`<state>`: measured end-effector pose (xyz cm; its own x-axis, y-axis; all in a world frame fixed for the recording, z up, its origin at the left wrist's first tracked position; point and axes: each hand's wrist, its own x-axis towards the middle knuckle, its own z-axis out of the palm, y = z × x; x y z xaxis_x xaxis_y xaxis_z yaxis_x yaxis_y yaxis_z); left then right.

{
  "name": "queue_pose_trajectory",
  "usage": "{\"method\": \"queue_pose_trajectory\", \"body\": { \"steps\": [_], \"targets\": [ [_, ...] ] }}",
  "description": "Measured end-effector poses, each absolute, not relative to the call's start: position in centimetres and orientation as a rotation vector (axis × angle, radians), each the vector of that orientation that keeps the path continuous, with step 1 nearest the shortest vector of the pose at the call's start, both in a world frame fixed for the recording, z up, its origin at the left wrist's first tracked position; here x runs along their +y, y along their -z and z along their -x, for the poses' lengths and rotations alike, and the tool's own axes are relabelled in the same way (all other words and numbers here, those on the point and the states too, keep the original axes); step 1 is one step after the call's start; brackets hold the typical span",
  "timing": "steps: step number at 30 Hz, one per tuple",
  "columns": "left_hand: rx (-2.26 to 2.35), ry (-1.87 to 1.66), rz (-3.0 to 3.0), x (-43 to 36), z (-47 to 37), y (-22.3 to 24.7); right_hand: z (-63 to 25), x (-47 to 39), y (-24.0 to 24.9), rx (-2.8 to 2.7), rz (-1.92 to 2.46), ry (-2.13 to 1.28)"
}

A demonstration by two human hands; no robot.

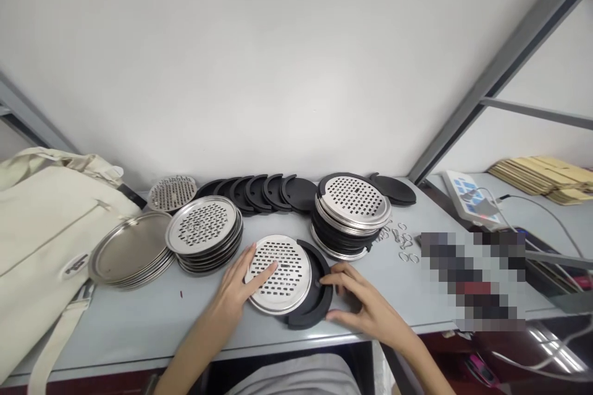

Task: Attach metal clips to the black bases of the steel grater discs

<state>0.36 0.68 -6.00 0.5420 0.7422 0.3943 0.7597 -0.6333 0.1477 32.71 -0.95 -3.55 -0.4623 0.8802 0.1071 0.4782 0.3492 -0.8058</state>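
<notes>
Grey and matte, the workbench (152,321) runs along a plain white wall, with a grey steel shelf frame (500,67) slanting up at the far right. Near the front edge lies a perforated steel disc (278,274), seated partly inside a black crescent-shaped rubber rim (315,296) that curves round its right side.

The left hand (238,287) rests flat on the disc's left part, fingers spread and laid loosely over the holes. The right hand (365,305) sits at the rim's right edge, thumb and forefinger tips pressed to the rubber, the other fingers curled on the bench beside it.

Behind the disc to the left stands a stack of perforated discs (204,231), and left of that a stack of plain steel plates (132,250); one more perforated disc (172,192) leans by the wall. Behind the disc, a row of black rubber rims (259,192) overlaps along the wall. Behind and to the right of the disc rises a pile of rims and discs together (352,212), with small metal rings (401,243) scattered just right of it. A cream canvas bag (41,228) lies far left of the disc; flat cardboard pieces (546,177) lie far right.
</notes>
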Motion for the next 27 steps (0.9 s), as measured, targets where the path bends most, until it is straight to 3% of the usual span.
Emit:
{"method": "queue_pose_trajectory", "body": {
  "steps": [14,22,27],
  "targets": [
    [-1.303,0.685,2.975,-1.5,-2.4,4.4,-32.1,-1.0,4.9,-1.95,1.226,-0.982],
    [-1.777,1.181,2.922,-1.0,-1.6,5.7,-32.5,-0.9,4.9,-1.933,1.241,-0.987],
    [-1.863,1.29,2.888,-0.5,-1.5,6.1,-32.7,-0.8,5.2,-1.918,1.282,-0.981]
  ]
}}
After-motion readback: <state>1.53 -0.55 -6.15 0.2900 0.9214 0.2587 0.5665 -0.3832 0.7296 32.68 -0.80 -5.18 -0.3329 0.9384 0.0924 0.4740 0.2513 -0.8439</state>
